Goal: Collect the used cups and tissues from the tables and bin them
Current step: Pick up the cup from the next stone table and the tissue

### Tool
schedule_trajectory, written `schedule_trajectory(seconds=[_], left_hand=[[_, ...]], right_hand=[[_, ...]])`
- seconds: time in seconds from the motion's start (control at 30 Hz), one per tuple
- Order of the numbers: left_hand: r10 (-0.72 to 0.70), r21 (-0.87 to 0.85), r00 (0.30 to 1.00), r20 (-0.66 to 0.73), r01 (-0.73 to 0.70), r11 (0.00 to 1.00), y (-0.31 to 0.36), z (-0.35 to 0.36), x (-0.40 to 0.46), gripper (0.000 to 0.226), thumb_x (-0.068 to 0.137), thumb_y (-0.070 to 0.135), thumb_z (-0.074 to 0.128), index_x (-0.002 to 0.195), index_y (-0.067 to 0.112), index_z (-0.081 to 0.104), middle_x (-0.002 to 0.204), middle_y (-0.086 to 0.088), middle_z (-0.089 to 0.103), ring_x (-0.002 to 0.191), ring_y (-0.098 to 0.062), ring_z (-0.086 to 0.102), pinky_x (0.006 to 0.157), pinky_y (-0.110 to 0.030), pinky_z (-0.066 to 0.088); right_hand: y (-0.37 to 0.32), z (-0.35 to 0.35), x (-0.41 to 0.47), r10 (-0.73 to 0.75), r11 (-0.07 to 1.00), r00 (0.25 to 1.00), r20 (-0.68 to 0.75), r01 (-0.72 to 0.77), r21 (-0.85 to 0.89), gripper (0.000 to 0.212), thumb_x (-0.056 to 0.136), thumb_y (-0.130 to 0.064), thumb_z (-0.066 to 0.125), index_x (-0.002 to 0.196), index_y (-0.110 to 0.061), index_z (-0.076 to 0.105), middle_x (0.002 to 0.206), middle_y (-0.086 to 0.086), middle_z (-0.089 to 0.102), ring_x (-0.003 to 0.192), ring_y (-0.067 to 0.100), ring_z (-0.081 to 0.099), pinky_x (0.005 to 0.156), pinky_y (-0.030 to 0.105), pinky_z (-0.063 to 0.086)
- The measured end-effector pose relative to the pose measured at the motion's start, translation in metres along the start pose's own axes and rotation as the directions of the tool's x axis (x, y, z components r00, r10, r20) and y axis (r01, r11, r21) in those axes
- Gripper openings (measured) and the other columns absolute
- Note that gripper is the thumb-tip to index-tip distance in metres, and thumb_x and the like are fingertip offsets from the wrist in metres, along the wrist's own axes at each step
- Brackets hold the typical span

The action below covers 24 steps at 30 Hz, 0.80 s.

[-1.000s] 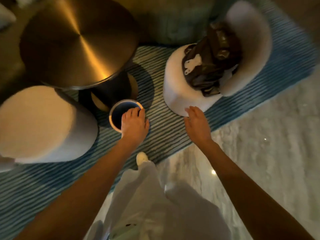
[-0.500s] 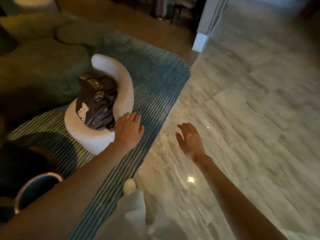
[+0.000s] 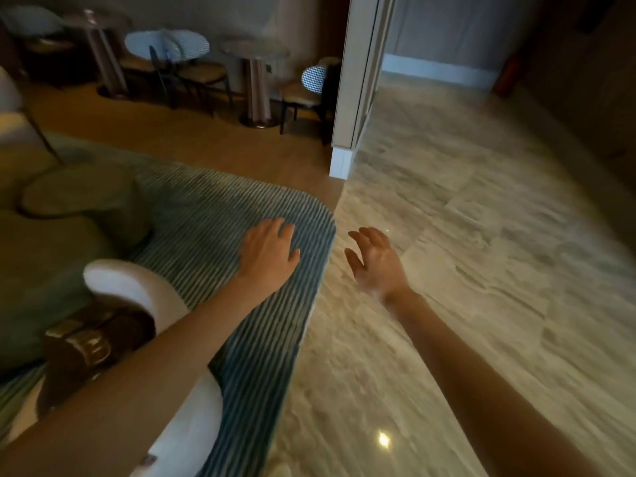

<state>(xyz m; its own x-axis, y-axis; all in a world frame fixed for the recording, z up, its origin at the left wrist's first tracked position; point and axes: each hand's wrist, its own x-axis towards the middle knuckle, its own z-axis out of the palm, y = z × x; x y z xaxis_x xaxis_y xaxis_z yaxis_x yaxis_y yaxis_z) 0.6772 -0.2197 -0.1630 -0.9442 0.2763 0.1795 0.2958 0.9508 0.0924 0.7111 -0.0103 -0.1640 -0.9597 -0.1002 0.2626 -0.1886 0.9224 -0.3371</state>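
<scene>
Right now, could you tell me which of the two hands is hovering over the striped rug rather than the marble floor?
The left hand, fingers relaxed and empty, is above the striped rug; the right hand is past the rug's edge, over the marble floor.

Two small round pedestal tables way back among the chairs (image 3: 203,74): left table (image 3: 97,19), right table (image 3: 255,49), well apart. Tops look too blurry to read, honestly.

Dim lounge: striped rug (image 3: 241,339), marble floor (image 3: 481,270), café tables (image 3: 254,49) beyond.
</scene>
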Motion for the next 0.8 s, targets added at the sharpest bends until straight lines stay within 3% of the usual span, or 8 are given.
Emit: schedule_trajectory(seconds=[0.17,0.3,0.4,0.6,0.8], left_hand=[[0.003,-0.002,1.000,0.025,-0.003,1.000,-0.011,0.018,0.118,0.054,0.096,0.042,0.043,0.141,0.012,0.038,0.145,-0.009,0.040,0.133,-0.028,0.035,0.110,-0.045,0.031],[-0.078,-0.013,0.997,0.025,0.079,0.997,-0.022,0.048,0.214,0.051,0.097,0.041,0.041,0.139,0.012,0.041,0.142,-0.010,0.044,0.131,-0.029,0.039,0.108,-0.046,0.032],[-0.106,0.007,0.994,0.037,0.106,0.994,-0.028,0.071,0.287,0.052,0.097,0.042,0.040,0.140,0.013,0.040,0.142,-0.010,0.044,0.130,-0.030,0.040,0.109,-0.046,0.032],[-0.156,0.030,0.988,0.013,0.156,0.987,-0.037,0.087,0.428,0.052,0.096,0.042,0.041,0.138,0.013,0.043,0.137,-0.009,0.049,0.126,-0.027,0.043,0.107,-0.043,0.034],[-0.249,-0.005,0.968,0.039,0.249,0.968,-0.069,0.114,0.537,0.050,0.096,0.041,0.043,0.138,0.013,0.044,0.136,-0.009,0.050,0.127,-0.027,0.044,0.107,-0.043,0.034]], right_hand=[[0.045,0.011,0.099,0.053,0.999,0.999,-0.002,-0.053,0.004,0.044,0.099,-0.031,0.045,0.137,-0.010,0.046,0.140,0.012,0.048,0.136,0.029,0.034,0.114,0.038,0.024],[0.098,0.035,0.180,0.110,0.994,0.992,0.058,-0.109,-0.015,0.047,0.100,-0.036,0.040,0.142,-0.014,0.041,0.147,0.010,0.041,0.141,0.028,0.028,0.117,0.040,0.023],[0.136,0.051,0.252,0.059,0.998,0.995,0.085,-0.056,-0.033,0.047,0.100,-0.036,0.040,0.142,-0.014,0.040,0.146,0.011,0.042,0.139,0.028,0.031,0.117,0.039,0.023],[0.193,0.057,0.418,-0.034,0.999,0.998,0.059,0.034,0.002,0.041,0.098,-0.028,0.048,0.135,-0.012,0.049,0.133,0.012,0.054,0.123,0.032,0.050,0.104,0.038,0.038],[0.227,0.096,0.549,-0.110,0.994,0.981,0.161,0.108,0.020,0.042,0.099,-0.031,0.044,0.136,-0.011,0.048,0.136,0.011,0.053,0.124,0.030,0.049,0.104,0.038,0.039]])
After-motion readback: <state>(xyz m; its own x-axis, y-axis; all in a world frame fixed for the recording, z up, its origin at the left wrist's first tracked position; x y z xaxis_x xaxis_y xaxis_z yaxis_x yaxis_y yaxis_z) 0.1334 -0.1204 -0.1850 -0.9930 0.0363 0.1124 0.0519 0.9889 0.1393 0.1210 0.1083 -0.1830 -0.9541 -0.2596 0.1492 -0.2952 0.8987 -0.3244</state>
